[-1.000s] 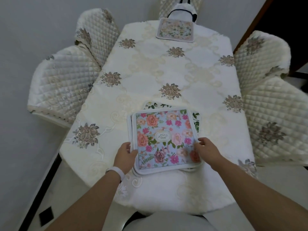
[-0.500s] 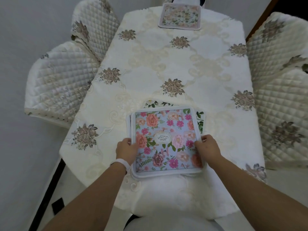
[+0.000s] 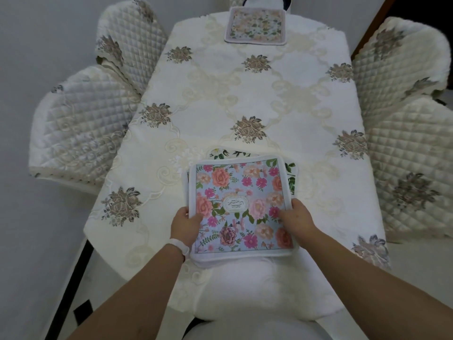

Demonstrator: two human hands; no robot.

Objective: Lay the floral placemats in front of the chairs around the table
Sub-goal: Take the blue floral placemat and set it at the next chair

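Observation:
A stack of floral placemats [image 3: 239, 200] lies at the near end of the table [image 3: 245, 101], its top mat light blue with pink and orange roses. A white mat with green leaves [image 3: 291, 173] peeks out underneath at the far and right edges. My left hand [image 3: 185, 223] grips the stack's left edge, thumb on top. On the right edge rests my right hand [image 3: 295, 215], fingers over the top mat. One pale floral placemat [image 3: 256, 25] lies flat at the table's far end, before the far chair.
Two quilted cream chairs stand on the left [image 3: 81, 133] [image 3: 130, 35] and two on the right [image 3: 414, 173] [image 3: 402, 57]. The table wears a cream cloth with brown flower motifs. A near chair back [image 3: 257, 290] sits just below the stack. A white band circles my left wrist.
Both hands have slid a little further along the stack's side edges and tightened on it. The camera has tilted down slightly; the stack stays in place.

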